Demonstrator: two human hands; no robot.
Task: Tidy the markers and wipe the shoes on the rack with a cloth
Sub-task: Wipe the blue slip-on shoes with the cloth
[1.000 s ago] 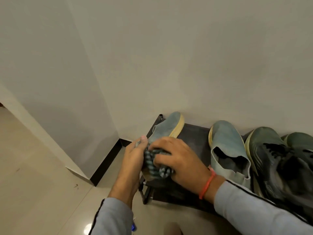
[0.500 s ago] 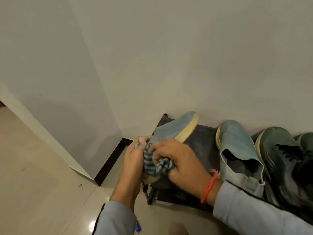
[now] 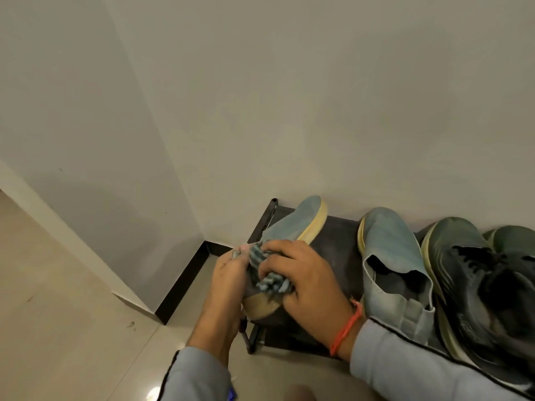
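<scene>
A blue slip-on shoe (image 3: 298, 219) with a cream sole lies tilted at the left end of the dark shoe rack (image 3: 338, 241). My left hand (image 3: 228, 273) grips its left side near the heel. A bunched blue-and-grey striped cloth (image 3: 267, 280) is held in my right hand (image 3: 304, 282) and pressed against the shoe's heel part. The matching blue shoe (image 3: 388, 250) stands upright further right on the rack. No markers are in view.
Two dark green and black lace-up sneakers (image 3: 469, 273) fill the rack's right part. The rack stands against a pale wall, close to a corner with black skirting (image 3: 185, 282). Beige tiled floor (image 3: 58, 328) spreads to the left and front.
The blue shoe has tipped further onto its side, toe swinging right. My right hand with the cloth has shifted slightly along the shoe's heel part. My left hand keeps its grip.
</scene>
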